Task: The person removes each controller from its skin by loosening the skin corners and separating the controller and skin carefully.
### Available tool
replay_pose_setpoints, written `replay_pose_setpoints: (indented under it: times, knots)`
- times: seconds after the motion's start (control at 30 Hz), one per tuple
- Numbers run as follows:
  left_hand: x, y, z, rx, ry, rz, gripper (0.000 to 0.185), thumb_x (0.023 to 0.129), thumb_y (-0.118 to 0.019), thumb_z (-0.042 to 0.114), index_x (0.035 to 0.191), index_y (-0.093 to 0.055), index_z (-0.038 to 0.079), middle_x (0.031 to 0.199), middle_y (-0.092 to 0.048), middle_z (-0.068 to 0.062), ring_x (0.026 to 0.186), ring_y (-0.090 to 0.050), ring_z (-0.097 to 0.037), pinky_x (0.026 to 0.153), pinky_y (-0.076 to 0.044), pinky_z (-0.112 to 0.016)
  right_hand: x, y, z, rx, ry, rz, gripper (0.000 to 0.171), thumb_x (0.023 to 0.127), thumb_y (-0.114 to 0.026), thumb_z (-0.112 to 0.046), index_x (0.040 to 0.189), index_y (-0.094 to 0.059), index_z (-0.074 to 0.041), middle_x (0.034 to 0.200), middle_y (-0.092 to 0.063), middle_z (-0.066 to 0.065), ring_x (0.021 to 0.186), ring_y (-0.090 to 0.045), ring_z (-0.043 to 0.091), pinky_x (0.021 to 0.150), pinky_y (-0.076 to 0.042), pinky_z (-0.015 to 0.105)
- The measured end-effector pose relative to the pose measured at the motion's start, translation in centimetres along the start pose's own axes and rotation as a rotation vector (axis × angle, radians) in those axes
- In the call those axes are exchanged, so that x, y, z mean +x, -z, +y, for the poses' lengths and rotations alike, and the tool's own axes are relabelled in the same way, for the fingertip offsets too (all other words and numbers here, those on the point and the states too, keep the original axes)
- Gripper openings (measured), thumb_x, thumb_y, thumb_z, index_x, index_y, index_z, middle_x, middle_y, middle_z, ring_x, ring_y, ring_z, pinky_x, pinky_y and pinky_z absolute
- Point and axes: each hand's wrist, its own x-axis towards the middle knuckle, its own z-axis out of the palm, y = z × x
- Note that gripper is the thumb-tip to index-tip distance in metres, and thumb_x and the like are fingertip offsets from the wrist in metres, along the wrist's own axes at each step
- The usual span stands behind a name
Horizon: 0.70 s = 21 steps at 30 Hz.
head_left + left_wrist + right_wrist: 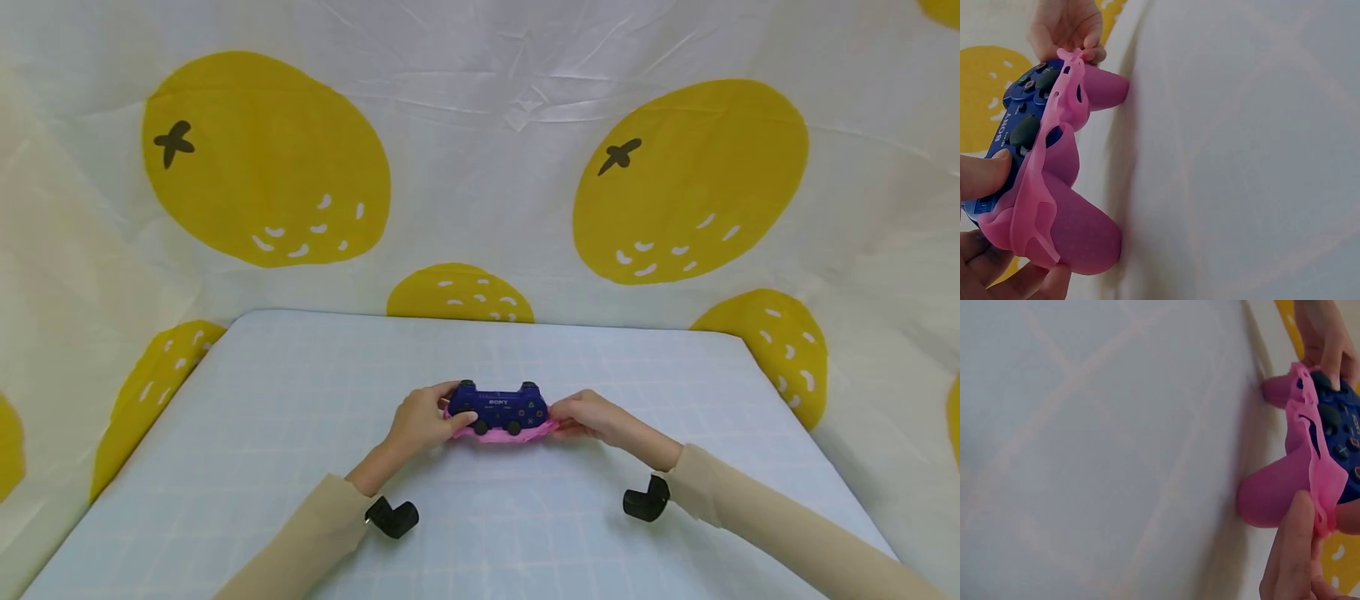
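A dark blue game controller [491,407] marked SONY sits partly inside a pink silicone sleeve [502,435], over the middle of the table. The sleeve covers both handles, and its edge bunches in folds along the controller's face in the left wrist view. My left hand [422,419] grips the left end, thumb [985,177] on the controller's face and fingers under the sleeve. At the other end my right hand [592,416] pinches the sleeve's edge between thumb and fingers; the right wrist view shows the pink rim [1325,481] pulled up there.
A pale checked cloth [225,467] covers the table. Behind it hangs a white curtain [480,167] printed with yellow fruit, which also closes off both sides. A black wrist camera [393,517] is strapped to the left sleeve, another camera [647,499] to the right.
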Motion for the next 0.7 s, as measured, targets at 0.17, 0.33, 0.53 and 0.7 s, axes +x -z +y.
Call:
replay_pose_setpoints:
  times: [0.17,0.33,0.53,0.7]
  knots:
    - [0.1,-0.1,-0.3,-0.005,-0.009,-0.003,0.057,0.08,-0.077,0.037,0.126,-0.062,0.006,0.104,-0.071,-0.009,0.087,-0.063,-0.019,0.07,-0.052,-0.03,0.1,-0.1,0.4,-0.08,0.051,0.029,0.029,0.086,-0.058,-0.009,0.105,-0.066,0.012,0.084,-0.07,0.005,0.065,-0.063,0.007,0.066,-0.057,0.024]
    - [0.1,-0.3,-0.5,-0.014,-0.031,0.006,0.056,0.079,-0.078,0.035,0.125,-0.063,0.005,0.105,-0.072,-0.01,0.088,-0.064,-0.021,0.071,-0.053,-0.033,0.0,-0.3,0.9,-0.102,0.06,0.049,0.029,0.085,-0.06,-0.009,0.104,-0.066,0.011,0.081,-0.068,0.003,0.066,-0.061,0.006,0.065,-0.056,0.022]
    - [0.0,-0.4,-0.6,-0.024,-0.045,0.012,0.056,0.079,-0.078,0.034,0.124,-0.063,0.005,0.106,-0.072,-0.01,0.088,-0.066,-0.022,0.071,-0.053,-0.033,0.2,-0.6,1.8,-0.059,0.065,0.059,0.026,0.087,-0.059,-0.007,0.102,-0.066,0.012,0.077,-0.068,0.002,0.064,-0.063,0.007,0.063,-0.056,0.021]
    - [-0.1,-0.3,-0.7,-0.022,-0.059,0.023,0.056,0.079,-0.078,0.034,0.125,-0.063,0.005,0.107,-0.072,-0.01,0.09,-0.067,-0.023,0.073,-0.054,-0.035,0.5,-0.7,1.8,-0.128,0.091,0.068,0.025,0.088,-0.061,-0.009,0.101,-0.067,0.011,0.076,-0.07,0.004,0.063,-0.064,0.007,0.062,-0.056,0.022]
